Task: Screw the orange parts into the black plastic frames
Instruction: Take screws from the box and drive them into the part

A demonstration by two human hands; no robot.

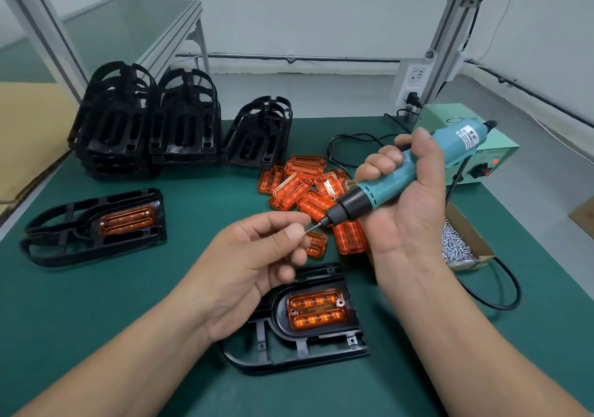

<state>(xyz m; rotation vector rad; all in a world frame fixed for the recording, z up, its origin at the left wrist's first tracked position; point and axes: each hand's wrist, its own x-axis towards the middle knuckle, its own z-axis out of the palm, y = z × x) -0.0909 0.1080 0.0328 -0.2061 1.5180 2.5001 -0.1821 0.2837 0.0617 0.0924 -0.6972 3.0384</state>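
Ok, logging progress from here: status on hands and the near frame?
Left hand pinches screw at screwdriver tip. Right hand grips it. Orange part seated in near frame, below hands. Loose orange parts piled behind.

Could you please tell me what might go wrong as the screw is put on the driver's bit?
1. The left hand only pinches the screw at the electric screwdriver bit; it could drop among the orange parts.
2. Its fingertips sit at the bit, so if the right hand triggers early they may be nipped.
3. Neither hand steadies the black frame; it might shift.
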